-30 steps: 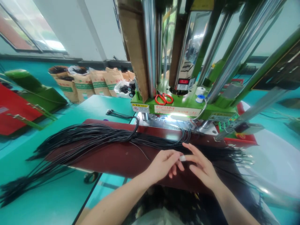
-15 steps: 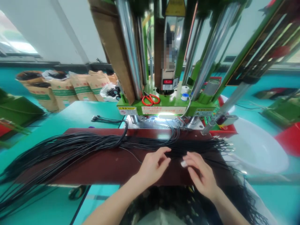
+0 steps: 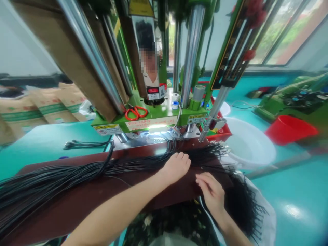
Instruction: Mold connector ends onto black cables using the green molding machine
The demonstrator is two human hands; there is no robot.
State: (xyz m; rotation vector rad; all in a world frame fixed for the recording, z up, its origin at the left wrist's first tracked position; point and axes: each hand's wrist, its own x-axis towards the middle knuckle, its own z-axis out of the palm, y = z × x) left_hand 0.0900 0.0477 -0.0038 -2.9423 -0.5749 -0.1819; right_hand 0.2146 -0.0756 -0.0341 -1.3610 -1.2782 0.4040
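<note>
Left hand point(image 3: 177, 167), fingers together, at the cable bundle's point(image 3: 128, 164) near edge; right hand point(image 3: 211, 191), fingertips together, nearer the person than the bundle.

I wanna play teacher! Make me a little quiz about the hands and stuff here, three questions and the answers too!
1. True or false: the left hand is touching the right hand.
2. Which tool lies on the green machine?
A) hammer
B) scissors
C) paintbrush
3. Fill the gap: the bucket to the right of the big white basin is coloured ____.

Key: 1 false; 2 B; 3 red
</note>
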